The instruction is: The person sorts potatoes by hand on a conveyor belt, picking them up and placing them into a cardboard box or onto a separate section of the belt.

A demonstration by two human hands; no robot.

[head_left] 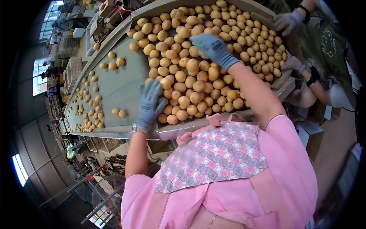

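Note:
My left hand [150, 104], in a grey-blue work glove, is open with its fingers spread at the left edge of a dense bed of potatoes [183, 102]. Its fingertips are beside or touching the nearest ones; I see nothing held in it. Reaching across the middle of the same bed, my right hand [214, 49] wears a matching glove with dark print on its back. It lies palm down over the potatoes with fingers stretched out. What is under its palm is hidden.
Loose potatoes [95, 103] are scattered along a green conveyor belt [126, 89] on the left. A metal rim [183, 131] borders the near side. At the right end, another person's gloved hands [290, 23] rest by the edge. Cardboard boxes [309, 137] stand below right.

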